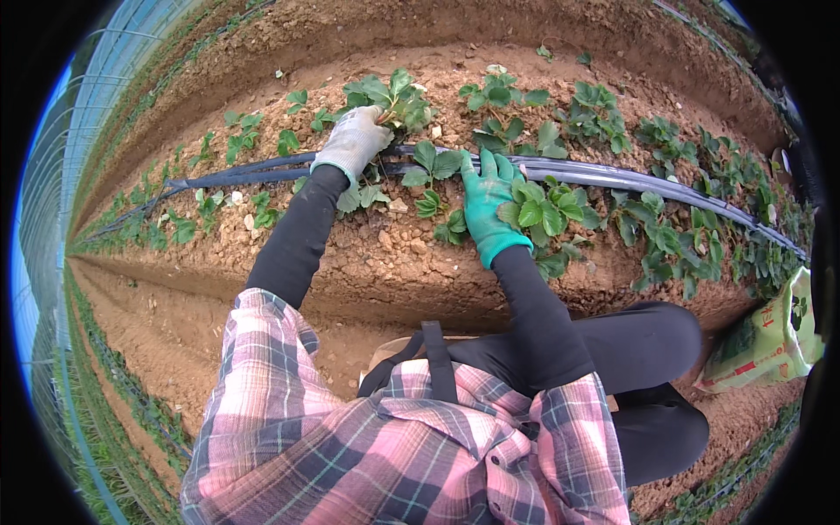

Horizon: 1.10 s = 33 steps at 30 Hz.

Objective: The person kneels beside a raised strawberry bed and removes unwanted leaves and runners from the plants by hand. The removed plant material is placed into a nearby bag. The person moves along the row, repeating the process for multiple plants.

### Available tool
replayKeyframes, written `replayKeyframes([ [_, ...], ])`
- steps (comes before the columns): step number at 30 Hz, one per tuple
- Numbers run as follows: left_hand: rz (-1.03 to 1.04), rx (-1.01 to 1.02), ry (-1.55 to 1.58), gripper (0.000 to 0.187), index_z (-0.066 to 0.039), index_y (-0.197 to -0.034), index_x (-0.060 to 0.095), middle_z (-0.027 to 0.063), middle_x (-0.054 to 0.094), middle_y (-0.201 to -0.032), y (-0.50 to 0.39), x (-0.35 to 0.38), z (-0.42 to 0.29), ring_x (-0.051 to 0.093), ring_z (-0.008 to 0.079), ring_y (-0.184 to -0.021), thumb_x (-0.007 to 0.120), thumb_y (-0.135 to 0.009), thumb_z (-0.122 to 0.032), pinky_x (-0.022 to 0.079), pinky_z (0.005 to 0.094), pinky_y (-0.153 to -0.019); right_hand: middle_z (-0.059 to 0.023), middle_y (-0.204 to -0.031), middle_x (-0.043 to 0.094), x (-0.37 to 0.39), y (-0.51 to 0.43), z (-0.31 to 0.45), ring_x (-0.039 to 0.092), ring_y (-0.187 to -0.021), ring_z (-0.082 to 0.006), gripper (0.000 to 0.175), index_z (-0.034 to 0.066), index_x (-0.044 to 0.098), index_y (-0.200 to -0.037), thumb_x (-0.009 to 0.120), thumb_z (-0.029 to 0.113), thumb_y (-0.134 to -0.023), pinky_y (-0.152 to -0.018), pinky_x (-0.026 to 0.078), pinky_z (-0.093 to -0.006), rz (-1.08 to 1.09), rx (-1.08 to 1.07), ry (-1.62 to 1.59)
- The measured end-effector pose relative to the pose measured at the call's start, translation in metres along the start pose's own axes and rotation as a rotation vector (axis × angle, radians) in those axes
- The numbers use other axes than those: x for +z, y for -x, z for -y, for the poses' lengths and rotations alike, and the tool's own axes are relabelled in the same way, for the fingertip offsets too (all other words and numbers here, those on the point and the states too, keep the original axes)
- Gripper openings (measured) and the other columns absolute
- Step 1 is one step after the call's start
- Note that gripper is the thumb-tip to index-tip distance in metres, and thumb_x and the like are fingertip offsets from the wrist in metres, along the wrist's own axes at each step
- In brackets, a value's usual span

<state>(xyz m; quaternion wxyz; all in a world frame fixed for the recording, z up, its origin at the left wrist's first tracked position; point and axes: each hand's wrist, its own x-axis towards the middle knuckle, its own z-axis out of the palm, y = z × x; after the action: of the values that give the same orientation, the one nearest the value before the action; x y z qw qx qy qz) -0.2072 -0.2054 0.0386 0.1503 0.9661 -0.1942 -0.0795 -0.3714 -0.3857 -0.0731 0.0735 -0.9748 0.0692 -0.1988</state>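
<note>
My left hand (356, 141), in a whitish work glove, is at the strawberry plant (399, 98) on the raised soil bed, its fingers closed round the reddish stems at the base. My right hand (489, 197), in a green coated glove, lies palm down with fingers spread, its fingertips at the black drip irrigation tapes (577, 172). A leafy strawberry plant (548, 209) touches the right side of that hand. Between my hands, a smaller strawberry plant (431, 164) spreads its leaves over the tapes.
More strawberry plants (663, 243) line both sides of the tapes. A green printed plastic bag (755, 348) stands in the furrow (151, 321) at the right, beside my bent knees. Greenhouse hoops and film (85, 118) curve along the left. Further beds run parallel.
</note>
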Motion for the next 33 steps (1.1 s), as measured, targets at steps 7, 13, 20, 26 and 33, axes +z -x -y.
replayKeyframes([
  [7,0.061,-0.306,-0.138,0.054,-0.001,-0.122,0.069,0.0226,0.067,-0.125,-0.066,0.025,-0.011,0.064,0.0353,-0.118,0.062,-0.093,-0.047,0.050,0.0440,-0.099,-0.0179,-0.153,0.045,0.015,0.003,0.000,0.044,-0.137,-0.0402,0.072,0.0209,0.046,-0.152,0.061,0.005,-0.083,-0.116,0.032,-0.0572,-0.031,0.018,-0.072],
  [13,0.220,-0.218,-0.446,0.040,-0.008,-0.127,0.069,0.0144,0.066,-0.134,-0.091,0.029,-0.016,0.064,0.0313,-0.122,0.058,-0.095,-0.029,0.051,0.0450,-0.098,-0.0179,-0.158,0.038,0.006,0.003,0.001,0.037,-0.144,-0.0386,0.068,0.0201,0.041,-0.154,0.053,0.006,-0.089,-0.122,0.023,-0.0575,0.096,0.061,-0.105],
  [20,0.221,-0.153,-0.521,0.038,-0.004,-0.124,0.070,0.0181,0.066,-0.132,-0.095,0.034,-0.027,0.064,0.0335,-0.122,0.055,-0.094,-0.023,0.051,0.0458,-0.098,-0.0165,-0.162,0.033,-0.003,0.002,0.002,0.033,-0.148,-0.0377,0.062,0.0195,0.039,-0.155,0.045,0.007,-0.095,-0.125,0.017,-0.0561,0.174,0.093,-0.132],
  [26,0.318,-0.186,-0.348,0.043,-0.001,-0.124,0.068,0.0211,0.065,-0.132,-0.107,0.033,-0.010,0.063,0.0338,-0.121,0.060,-0.093,-0.030,0.050,0.0439,-0.099,-0.0153,-0.160,0.037,0.009,0.002,0.001,0.036,-0.146,-0.0355,0.057,0.0198,0.043,-0.153,0.046,0.011,-0.096,-0.125,0.017,-0.0567,0.071,0.076,-0.117],
  [33,-0.106,-0.140,1.061,0.043,0.003,-0.128,0.056,0.0122,0.071,-0.106,-0.051,0.034,0.087,0.069,0.0220,-0.090,0.071,-0.090,-0.012,0.057,0.0334,-0.076,-0.0144,-0.159,0.039,0.010,0.006,0.003,0.037,-0.145,-0.0342,0.059,0.0202,0.042,-0.153,0.047,0.013,-0.095,-0.124,0.017,-0.0570,0.031,0.063,-0.185],
])
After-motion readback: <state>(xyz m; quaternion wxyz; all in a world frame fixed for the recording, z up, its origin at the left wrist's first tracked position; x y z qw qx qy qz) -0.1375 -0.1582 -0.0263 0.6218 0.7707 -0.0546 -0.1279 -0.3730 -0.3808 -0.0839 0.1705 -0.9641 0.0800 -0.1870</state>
